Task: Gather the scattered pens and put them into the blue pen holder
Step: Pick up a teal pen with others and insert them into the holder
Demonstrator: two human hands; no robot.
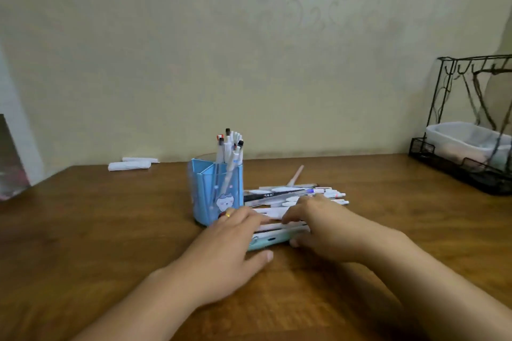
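Observation:
The blue pen holder (219, 191) stands upright at the table's middle with several pens (231, 147) sticking out of it. To its right lies a heap of loose pens (293, 195), mostly white. My left hand (232, 241) and my right hand (318, 227) lie over the near part of the heap, fingers bent over a bundle of white pens (277, 225) and a mint-green pen or case (273, 241) between them. A pink pen (296, 175) lies apart behind the heap.
The wooden table (110, 230) runs to a wall. Two white rolled items (130, 165) lie at the back left. A black wire rack (471, 130) with a clear plastic box (468, 141) stands at the back right.

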